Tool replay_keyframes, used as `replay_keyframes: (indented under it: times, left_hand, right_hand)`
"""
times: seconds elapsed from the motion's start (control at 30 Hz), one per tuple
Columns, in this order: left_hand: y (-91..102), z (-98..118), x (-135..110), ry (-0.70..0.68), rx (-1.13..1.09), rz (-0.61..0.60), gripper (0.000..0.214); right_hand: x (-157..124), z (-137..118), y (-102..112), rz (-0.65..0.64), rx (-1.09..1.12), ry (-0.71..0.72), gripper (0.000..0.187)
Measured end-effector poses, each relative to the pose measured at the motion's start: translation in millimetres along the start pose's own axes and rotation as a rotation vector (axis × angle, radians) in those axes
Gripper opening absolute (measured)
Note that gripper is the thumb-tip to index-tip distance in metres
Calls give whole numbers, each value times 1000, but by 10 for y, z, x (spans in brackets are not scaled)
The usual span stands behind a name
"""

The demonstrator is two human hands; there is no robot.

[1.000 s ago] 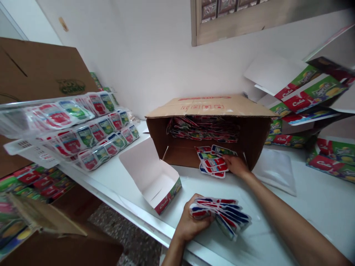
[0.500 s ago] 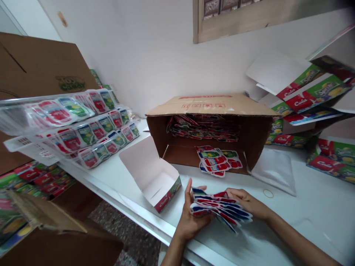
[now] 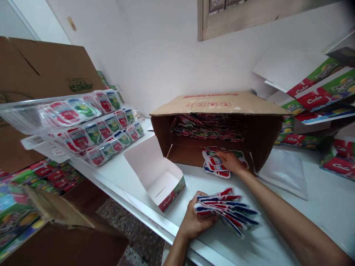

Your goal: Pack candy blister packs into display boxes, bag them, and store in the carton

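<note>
My left hand grips a fanned stack of red, white and blue packets near the front edge of the white table. My right hand reaches forward and rests with curled fingers on a small pile of packets at the mouth of a brown cardboard box lying on its side. More packets are stacked deep inside the box.
An open white carton with a Cola print lies left of my hands. Clear trays of packets stand at the left. Flat printed cartons pile up at the right. Brown boxes stand at the far left, and a clear bag lies right of the box.
My right hand left the stack in my left hand and reached forward onto the pile at the box mouth. The left hand closed round its stack.
</note>
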State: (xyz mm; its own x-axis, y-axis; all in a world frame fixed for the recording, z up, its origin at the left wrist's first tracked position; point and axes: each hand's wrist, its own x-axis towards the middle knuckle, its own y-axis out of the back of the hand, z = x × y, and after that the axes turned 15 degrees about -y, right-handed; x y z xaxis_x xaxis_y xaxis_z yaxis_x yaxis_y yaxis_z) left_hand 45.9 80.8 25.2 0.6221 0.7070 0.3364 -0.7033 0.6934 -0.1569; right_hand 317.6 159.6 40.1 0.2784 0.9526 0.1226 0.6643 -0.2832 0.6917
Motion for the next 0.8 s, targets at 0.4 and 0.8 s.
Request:
replay_keyframes:
  times: [0.4, 0.8]
  left_hand:
    - [20, -105, -8, -182, 173, 60, 95]
    - [-54, 51, 82, -1, 141, -53, 35]
  right_hand:
    - [-1629, -82, 255, -524, 443, -143, 43]
    - [-137, 147, 85, -150, -80, 20, 47]
